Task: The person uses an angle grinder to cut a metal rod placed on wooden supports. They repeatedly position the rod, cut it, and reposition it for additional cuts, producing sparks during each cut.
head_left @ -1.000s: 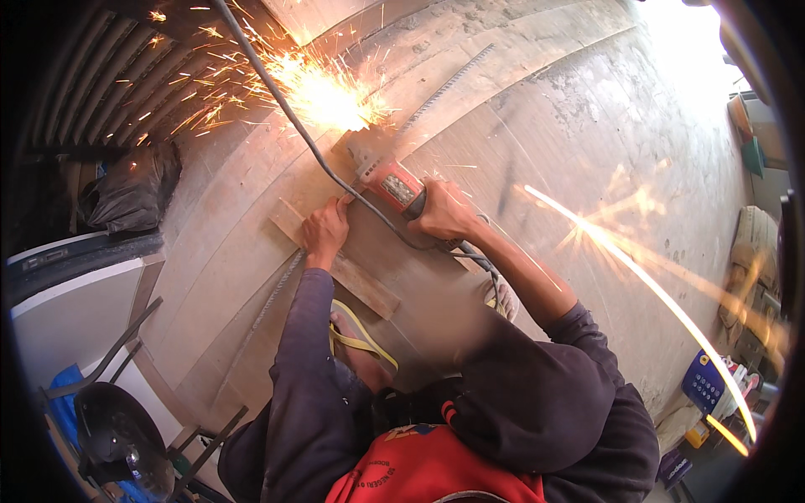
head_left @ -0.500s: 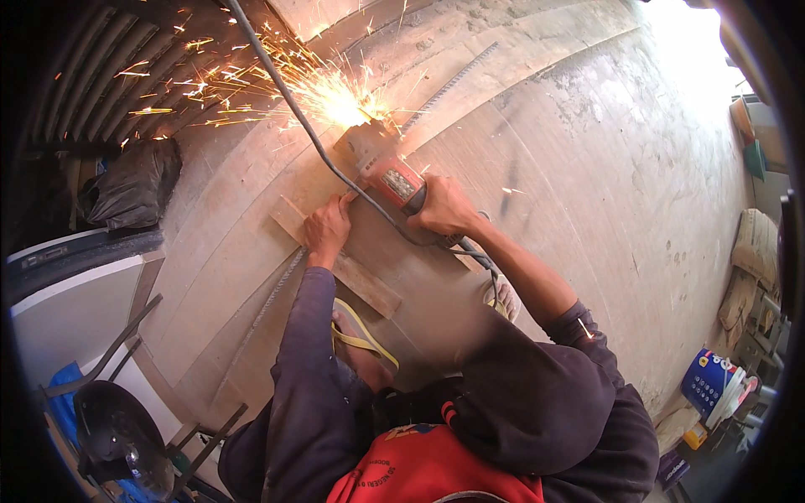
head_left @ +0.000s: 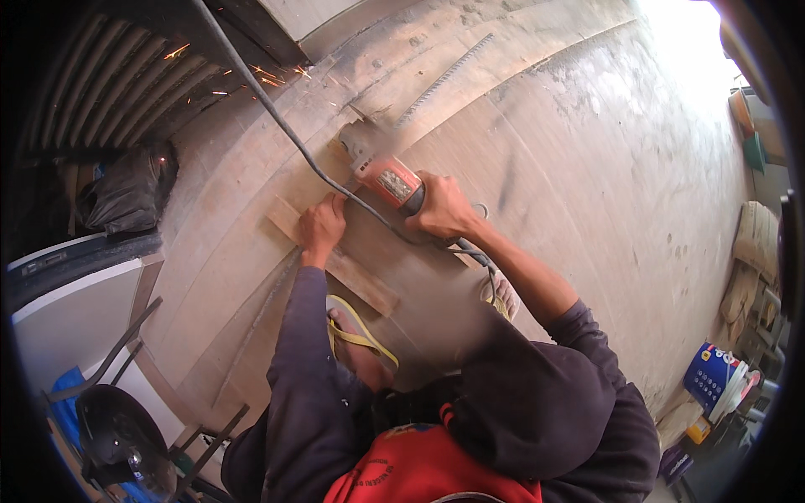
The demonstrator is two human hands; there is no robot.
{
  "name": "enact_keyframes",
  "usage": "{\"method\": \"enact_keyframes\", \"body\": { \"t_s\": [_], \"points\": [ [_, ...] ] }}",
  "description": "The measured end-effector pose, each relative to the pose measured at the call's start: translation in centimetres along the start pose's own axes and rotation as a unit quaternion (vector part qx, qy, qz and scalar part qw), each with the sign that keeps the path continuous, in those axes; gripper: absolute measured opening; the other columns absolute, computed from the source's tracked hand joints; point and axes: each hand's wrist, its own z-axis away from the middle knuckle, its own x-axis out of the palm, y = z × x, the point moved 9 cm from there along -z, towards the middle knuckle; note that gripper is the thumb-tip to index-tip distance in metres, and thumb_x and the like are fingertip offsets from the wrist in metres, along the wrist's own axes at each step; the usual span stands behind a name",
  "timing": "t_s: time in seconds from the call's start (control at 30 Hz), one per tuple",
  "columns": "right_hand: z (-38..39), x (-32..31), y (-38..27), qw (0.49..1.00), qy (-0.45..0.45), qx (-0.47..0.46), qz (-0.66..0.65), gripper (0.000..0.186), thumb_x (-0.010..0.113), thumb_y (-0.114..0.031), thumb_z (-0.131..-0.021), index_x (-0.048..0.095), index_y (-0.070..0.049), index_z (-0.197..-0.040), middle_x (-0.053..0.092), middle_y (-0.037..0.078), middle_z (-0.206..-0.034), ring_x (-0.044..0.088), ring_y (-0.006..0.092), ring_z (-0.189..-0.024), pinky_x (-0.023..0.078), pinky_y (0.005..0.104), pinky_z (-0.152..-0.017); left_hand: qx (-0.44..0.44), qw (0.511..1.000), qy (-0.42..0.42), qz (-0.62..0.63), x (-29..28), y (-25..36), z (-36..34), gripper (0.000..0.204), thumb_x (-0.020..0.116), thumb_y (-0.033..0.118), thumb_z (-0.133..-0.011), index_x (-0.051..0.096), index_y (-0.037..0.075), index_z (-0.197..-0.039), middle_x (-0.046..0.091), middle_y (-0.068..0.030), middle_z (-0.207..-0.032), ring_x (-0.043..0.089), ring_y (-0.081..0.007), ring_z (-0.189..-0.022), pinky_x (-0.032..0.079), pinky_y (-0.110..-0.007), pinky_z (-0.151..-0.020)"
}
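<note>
My right hand (head_left: pixel 444 206) is wrapped round the rear body of a red and grey angle grinder (head_left: pixel 390 181). The grinder's head points up and left over a wooden piece; dust blurs its disc. My left hand (head_left: pixel 322 228) is closed on what looks like a ribbed steel rod, mostly hidden by the fingers. A length of ribbed rod (head_left: pixel 449 77) shows beyond the grinder, and another stretch runs below my left wrist. Under that wrist lies a wooden board (head_left: pixel 360 281). A grey power cable (head_left: pixel 281 126) crosses above the left hand and passes the grinder.
My sandalled feet (head_left: pixel 360 339) are close to the board. At left are a black bag (head_left: pixel 134 193), a slatted metal shutter (head_left: pixel 109 84) and a black chair-like object (head_left: pixel 122 436). A blue and white bucket (head_left: pixel 713 381) and sacks (head_left: pixel 755 243) line the right side.
The bright spray of sparks at the grinder's disc has died down to a few stray streaks at upper left. Both hands keep their grips, nearly in place.
</note>
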Motion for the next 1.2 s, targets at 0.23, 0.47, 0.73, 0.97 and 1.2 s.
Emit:
{"method": "enact_keyframes", "body": {
  "t_s": [0.23, 0.47, 0.73, 0.97, 1.2],
  "points": [
    [0.3, -0.4, -0.6, 1.000, 0.007, -0.007, 0.012, 0.051, 0.070, -0.022, -0.057, 0.060, 0.007, -0.098, 0.064, 0.030, -0.077, 0.065, 0.0429, -0.078, 0.052, 0.0453, -0.075, -0.004, 0.997, -0.058, 0.053, 1.2, -1.1, -0.7, 0.035, 0.044, 0.034, -0.096, 0.068, 0.009, -0.092, 0.064, -0.0240, -0.079, 0.061, -0.0469, -0.077, 0.047, -0.054, -0.066],
    [-0.2, 0.2, 0.9, 0.999, 0.005, 0.016, 0.037, 0.054, 0.071, -0.023, -0.056, 0.062, 0.003, -0.102, 0.066, 0.025, -0.081, 0.065, 0.0401, -0.079, 0.051, 0.0446, -0.078, -0.012, 0.999, -0.042, -0.020, 1.2, -1.4, -0.5, 0.036, 0.046, 0.036, -0.095, 0.071, 0.011, -0.095, 0.064, -0.0241, -0.078, 0.061, -0.0469, -0.078, 0.047, -0.055, -0.068],
    [-0.3, 0.1, 1.1, 0.999, -0.003, 0.030, 0.033, 0.053, 0.073, -0.023, -0.056, 0.062, 0.004, -0.100, 0.066, 0.026, -0.081, 0.065, 0.0406, -0.079, 0.051, 0.0447, -0.076, -0.017, 0.998, -0.063, -0.025, 0.4, -0.4, -0.9, 0.034, 0.047, 0.033, -0.095, 0.071, 0.010, -0.093, 0.064, -0.0252, -0.080, 0.061, -0.0473, -0.077, 0.048, -0.055, -0.068],
    [-0.4, 0.2, 1.1, 0.999, -0.006, 0.027, 0.040, 0.054, 0.074, -0.024, -0.056, 0.062, 0.003, -0.101, 0.066, 0.026, -0.081, 0.065, 0.0401, -0.079, 0.051, 0.0448, -0.076, -0.018, 0.997, -0.069, -0.009, 0.7, -0.8, -0.8, 0.031, 0.048, 0.032, -0.094, 0.072, 0.013, -0.100, 0.066, -0.0229, -0.082, 0.062, -0.0453, -0.080, 0.049, -0.053, -0.069],
    [-0.5, 0.1, 0.4, 0.999, -0.018, 0.024, 0.024, 0.050, 0.073, -0.025, -0.057, 0.061, 0.007, -0.094, 0.065, 0.028, -0.079, 0.066, 0.0412, -0.078, 0.052, 0.0449, -0.073, -0.022, 0.997, -0.080, 0.001, 0.2, -0.2, -0.9, 0.032, 0.048, 0.034, -0.095, 0.072, 0.013, -0.096, 0.066, -0.0218, -0.081, 0.063, -0.0444, -0.078, 0.050, -0.051, -0.068]
  ]
}}
